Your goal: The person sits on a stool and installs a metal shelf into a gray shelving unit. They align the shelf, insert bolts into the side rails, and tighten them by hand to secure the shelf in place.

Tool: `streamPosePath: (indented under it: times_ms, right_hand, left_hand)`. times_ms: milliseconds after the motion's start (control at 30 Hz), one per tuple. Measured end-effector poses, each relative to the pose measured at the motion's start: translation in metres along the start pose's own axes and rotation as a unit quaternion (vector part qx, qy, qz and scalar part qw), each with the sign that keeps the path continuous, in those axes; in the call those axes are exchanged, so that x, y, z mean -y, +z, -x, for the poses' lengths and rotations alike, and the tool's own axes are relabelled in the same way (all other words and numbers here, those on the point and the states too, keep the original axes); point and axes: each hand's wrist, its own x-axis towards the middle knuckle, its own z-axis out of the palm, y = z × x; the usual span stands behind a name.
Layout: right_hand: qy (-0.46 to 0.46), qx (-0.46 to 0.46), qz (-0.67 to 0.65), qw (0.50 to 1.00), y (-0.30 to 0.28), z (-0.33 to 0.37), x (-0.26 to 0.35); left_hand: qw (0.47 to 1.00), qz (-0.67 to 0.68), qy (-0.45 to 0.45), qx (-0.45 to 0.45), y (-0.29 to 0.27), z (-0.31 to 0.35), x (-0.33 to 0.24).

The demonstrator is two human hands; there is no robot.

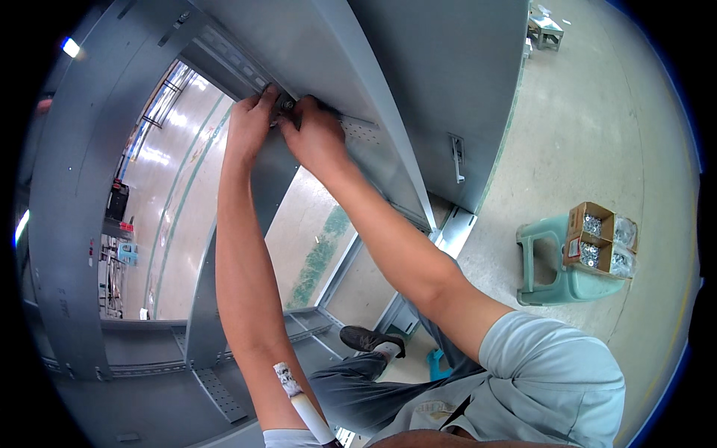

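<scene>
Both hands are raised to a perforated metal rail (231,56) along the upper inside of a grey metal cabinet frame (78,172). My left hand (251,125) is closed, thumb and fingers pinched at the rail. Right beside it my right hand (320,136) is closed too, its fingers bent in toward the same spot. Between the fingertips a small round metal fastener (287,105) shows in part. The fingers cover the rest, so I cannot make out what each hand grips.
A grey door with a handle (458,158) stands at the right. Beyond it, a pale green stool (541,228) bears a cardboard box (574,224) of small metal hardware. A cigarette (310,418) with long ash juts up from the lower edge. My shoe (366,340) is near the cabinet's base.
</scene>
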Motion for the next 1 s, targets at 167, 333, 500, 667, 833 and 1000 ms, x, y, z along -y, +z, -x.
streamPosePath:
  times_ms: [167, 333, 500, 667, 833, 1000]
  right_hand:
    - [-0.043, 0.084, 0.033, 0.995, 0.000, -0.002, 0.000]
    - [-0.008, 0.019, -0.010, 1.000, -0.001, -0.001, 0.003]
    - [-0.015, 0.070, -0.012, 0.997, -0.007, -0.001, 0.005]
    - [-0.022, -0.047, -0.019, 0.998, -0.003, 0.009, 0.008]
    - [-0.030, -0.032, -0.043, 0.998, -0.002, 0.006, 0.001]
    - [-0.054, -0.043, -0.046, 0.997, -0.005, 0.005, -0.002]
  left_hand:
    - [1.000, -0.002, -0.015, 0.002, -0.003, -0.002, 0.004]
    - [1.000, 0.013, -0.015, 0.018, -0.001, -0.004, 0.005]
    - [1.000, -0.002, -0.005, 0.007, -0.003, -0.004, 0.007]
    - [1.000, 0.010, -0.011, 0.018, -0.003, -0.005, 0.009]
    - [1.000, 0.007, -0.001, 0.016, -0.003, -0.002, 0.004]
    - [1.000, 0.009, -0.009, 0.008, -0.002, 0.002, -0.002]
